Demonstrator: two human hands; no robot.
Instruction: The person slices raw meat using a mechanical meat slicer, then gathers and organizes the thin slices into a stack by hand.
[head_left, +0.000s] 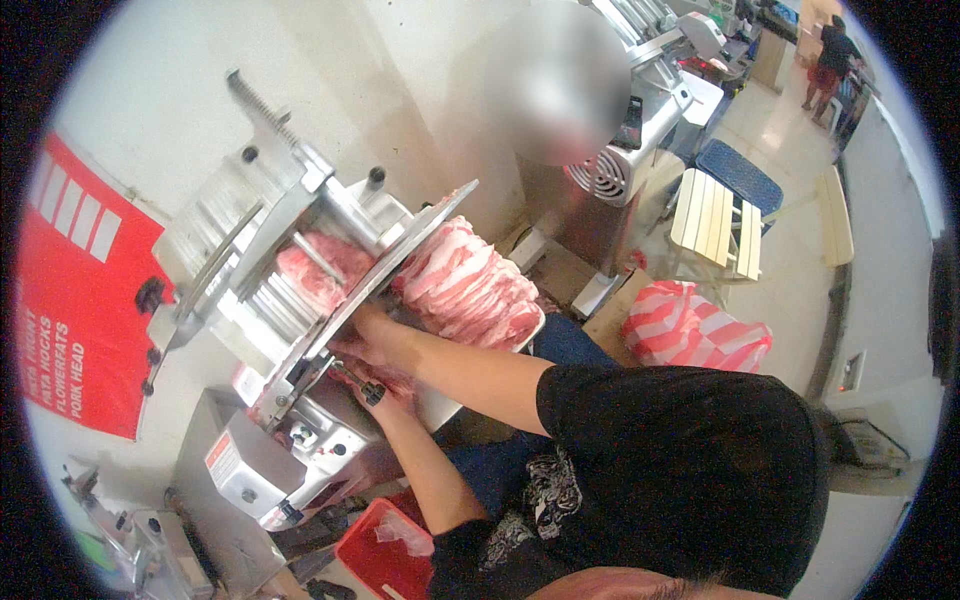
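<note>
A metal meat slicer stands before me, its round blade seen nearly edge-on. A block of red and white meat sits on the slicer's carriage, behind the blade. On my side, a thick stack of marbled meat slices rests on a white tray. My right hand reaches close to the blade's near face; its fingertips are hidden. Lower down, my left hand is at some meat under the blade, partly covered by a black knob. Whether either hand grips anything is unclear.
A second metal machine stands beyond the stack, partly behind a blurred patch. A red plastic bin is below my left arm. Farther right are a red-and-white striped bag, a slatted folding chair and a distant person.
</note>
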